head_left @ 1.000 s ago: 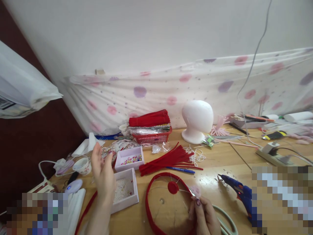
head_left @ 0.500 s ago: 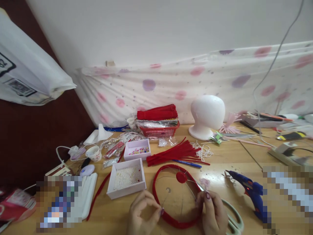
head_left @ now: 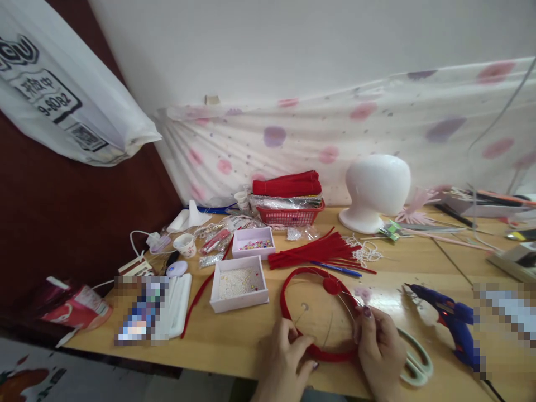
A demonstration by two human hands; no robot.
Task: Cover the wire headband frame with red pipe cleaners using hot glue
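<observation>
Bag [head_left: 90,95] reads "9-8082". Your left hand [head_left: 288,357], fingers bent, pinches the red hoop [head_left: 285,304] near-left; your right hand [head_left: 379,346] closes on its right side. Hoop lies right of bead box [head_left: 238,303].

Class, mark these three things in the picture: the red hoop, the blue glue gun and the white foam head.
Red hoop [head_left: 283,297]: head camera view, left side of its band.
Blue glue gun [head_left: 449,311]: head camera view, its body.
White foam head [head_left: 377,187]: head camera view, its rounded upper part.
</observation>
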